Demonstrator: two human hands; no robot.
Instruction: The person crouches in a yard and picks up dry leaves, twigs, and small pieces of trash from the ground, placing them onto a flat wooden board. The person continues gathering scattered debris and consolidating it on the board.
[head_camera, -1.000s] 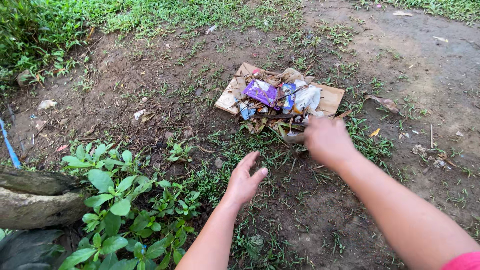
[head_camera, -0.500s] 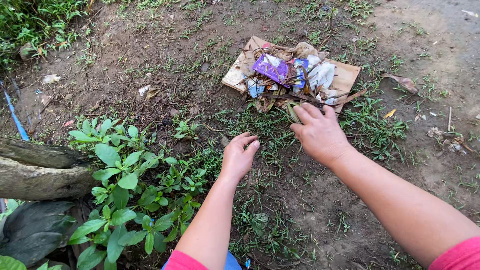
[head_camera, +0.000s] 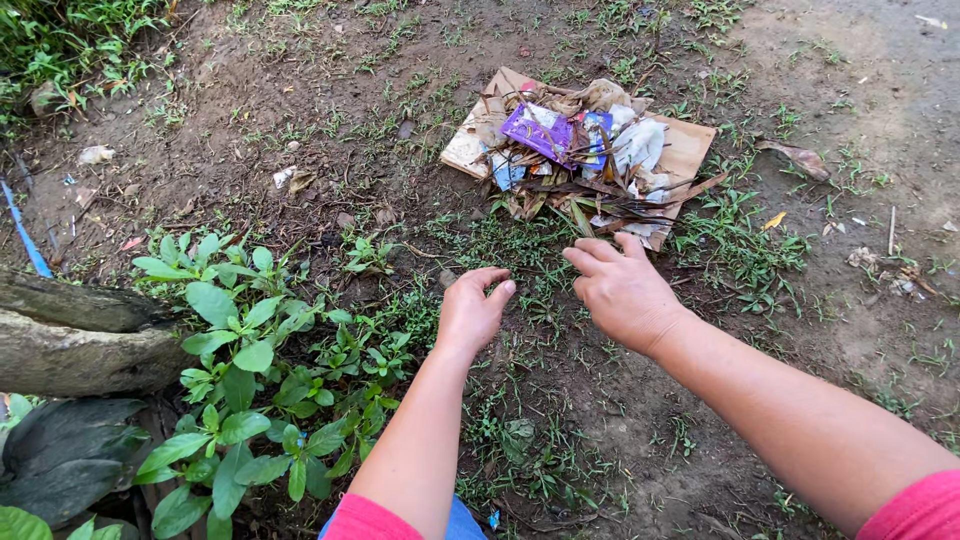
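Your right hand (head_camera: 625, 290) open, empty, just short of the flat brown cardboard sheet (head_camera: 690, 150) heaped with wrappers and dry leaves | pile lies ahead and slightly right, long axis left-right | left hand (head_camera: 470, 312) loosely curled, empty, farther back | leafy green weeds (head_camera: 250, 360) at left; only grass between.

Both bare forearms run off the bottom edge at their pink sleeves, the flat brown cardboard sheet (head_camera: 690, 150) lies largely buried under wrappers and dry leaves, and the grey weathered log (head_camera: 70, 340) is cut by the left edge.
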